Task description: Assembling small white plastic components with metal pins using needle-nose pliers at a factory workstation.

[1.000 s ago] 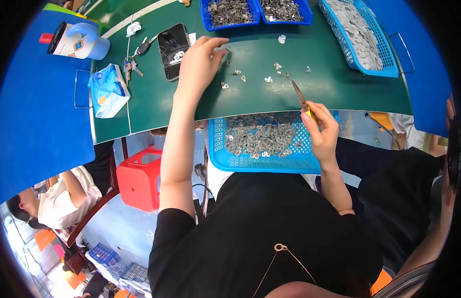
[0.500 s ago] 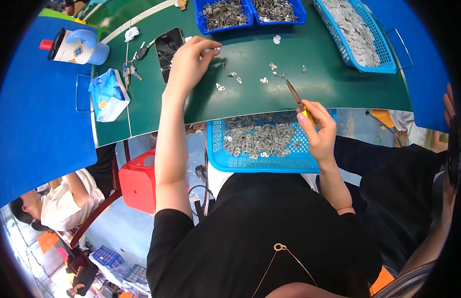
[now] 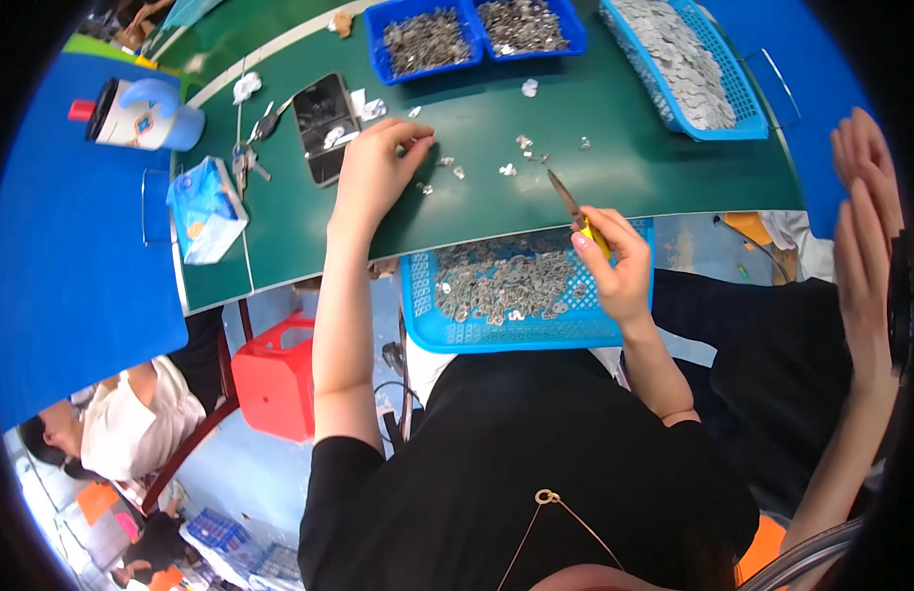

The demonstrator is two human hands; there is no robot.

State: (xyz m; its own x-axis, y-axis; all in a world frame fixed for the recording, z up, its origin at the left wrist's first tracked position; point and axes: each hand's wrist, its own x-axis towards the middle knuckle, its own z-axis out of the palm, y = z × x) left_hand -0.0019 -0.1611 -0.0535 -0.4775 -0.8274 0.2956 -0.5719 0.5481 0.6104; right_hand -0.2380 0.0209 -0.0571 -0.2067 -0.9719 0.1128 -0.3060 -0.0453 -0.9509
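Note:
My left hand point(image 3: 376, 163) is over the green table, thumb and forefinger bent together in a pinch. Whatever lies between their tips is too small to make out. Beside them are a small clear-and-metal piece point(image 3: 415, 112) and scattered small metal parts point(image 3: 459, 172). My right hand point(image 3: 620, 258) is closed around tweezers point(image 3: 565, 197) with a yellow grip, the tip pointing away toward a small metal part point(image 3: 538, 158). More small pieces point(image 3: 507, 170) lie left of the tip. Below my right wrist, a light-blue basket point(image 3: 516, 340) of small metal parts rests across my lap.
Two blue bins point(image 3: 383, 71) of metal parts stand at the back. A blue basket point(image 3: 679, 116) of flat pale discs is at the far right. A phone point(image 3: 324, 118), keys point(image 3: 245, 163), tissue pack point(image 3: 206, 212) and tumbler point(image 3: 147, 116) lie left. Another person's hands point(image 3: 866, 187) are at right.
My left hand has come down slightly toward the scattered parts, and a small piece now shows beyond its fingertips. My right hand keeps its grip. Another person's hands appear at the right edge.

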